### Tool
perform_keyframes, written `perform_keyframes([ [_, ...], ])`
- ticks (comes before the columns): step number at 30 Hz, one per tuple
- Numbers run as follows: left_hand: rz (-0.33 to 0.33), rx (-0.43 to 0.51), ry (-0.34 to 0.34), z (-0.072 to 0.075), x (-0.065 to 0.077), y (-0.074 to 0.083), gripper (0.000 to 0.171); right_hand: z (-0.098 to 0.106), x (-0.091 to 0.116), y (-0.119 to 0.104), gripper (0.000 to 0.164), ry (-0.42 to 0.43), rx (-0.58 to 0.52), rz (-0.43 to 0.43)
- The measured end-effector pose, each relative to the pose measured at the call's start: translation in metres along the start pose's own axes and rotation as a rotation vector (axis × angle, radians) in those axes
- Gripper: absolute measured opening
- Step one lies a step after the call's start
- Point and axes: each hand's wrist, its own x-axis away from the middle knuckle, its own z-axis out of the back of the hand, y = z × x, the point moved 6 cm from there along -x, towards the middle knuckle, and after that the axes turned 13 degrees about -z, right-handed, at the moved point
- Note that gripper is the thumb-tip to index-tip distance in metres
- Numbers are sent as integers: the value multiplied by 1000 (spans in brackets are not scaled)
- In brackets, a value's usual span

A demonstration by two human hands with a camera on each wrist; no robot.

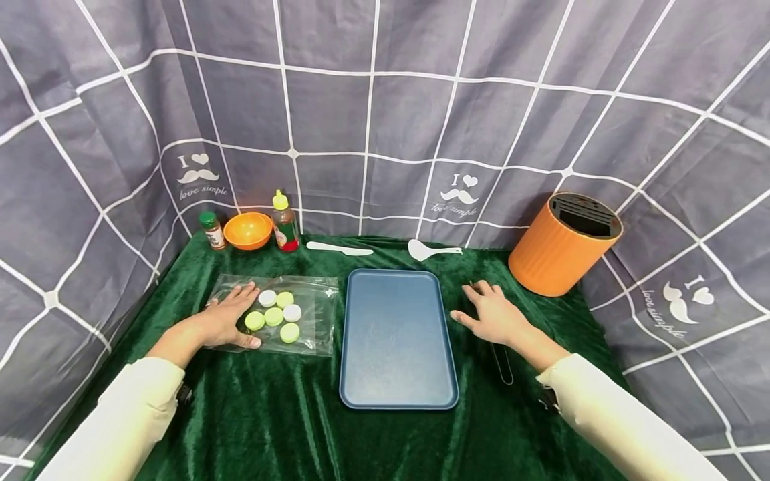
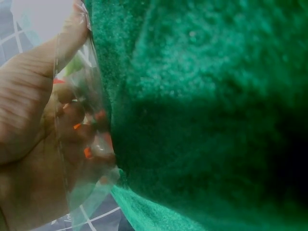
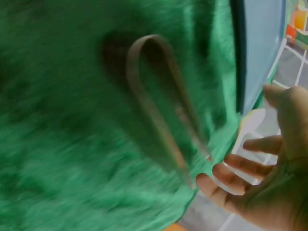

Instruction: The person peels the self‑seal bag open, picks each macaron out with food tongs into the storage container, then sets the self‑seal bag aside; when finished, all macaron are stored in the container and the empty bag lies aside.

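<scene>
In the head view my left hand [image 1: 224,322] rests on a clear plastic bag [image 1: 321,324], fingers spread and nearly straight. Several round, macaron-like pieces, some green [image 1: 273,316] and some white [image 1: 292,312], show beside the thumb and fingers. The left wrist view has the clear film in front of part of the hand [image 2: 29,125]. On the other side my right hand [image 1: 496,317] is over metal tongs [image 3: 150,113], partly hiding them in the head view. Its fingers are loosely bent near the tong tips and hold nothing in the right wrist view.
A blue tray [image 1: 398,341] lies between the hands. Along the back are a green-capped spice jar [image 1: 213,232], an orange bowl [image 1: 248,232], a squeeze bottle [image 1: 285,226], a white knife [image 1: 339,248] and a white spoon [image 1: 432,251]. An orange knife block [image 1: 556,250] stands at right.
</scene>
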Motion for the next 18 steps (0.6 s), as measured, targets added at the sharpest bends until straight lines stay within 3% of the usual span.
perform_keyframes([
  [4, 0, 11, -3, -1, 1, 1, 151, -1, 8, 21, 66, 78, 4, -4],
  [9, 5, 3, -13, 0, 4, 5, 148, -19, 7, 49, 53, 182, 33, -25],
  [13, 17, -11, -16, 1, 5, 8, 143, -14, 13, 46, 39, 93, 9, -132],
  [18, 19, -18, -13, 3, 6, 10, 144, -10, 22, 38, 45, -72, -16, -278],
])
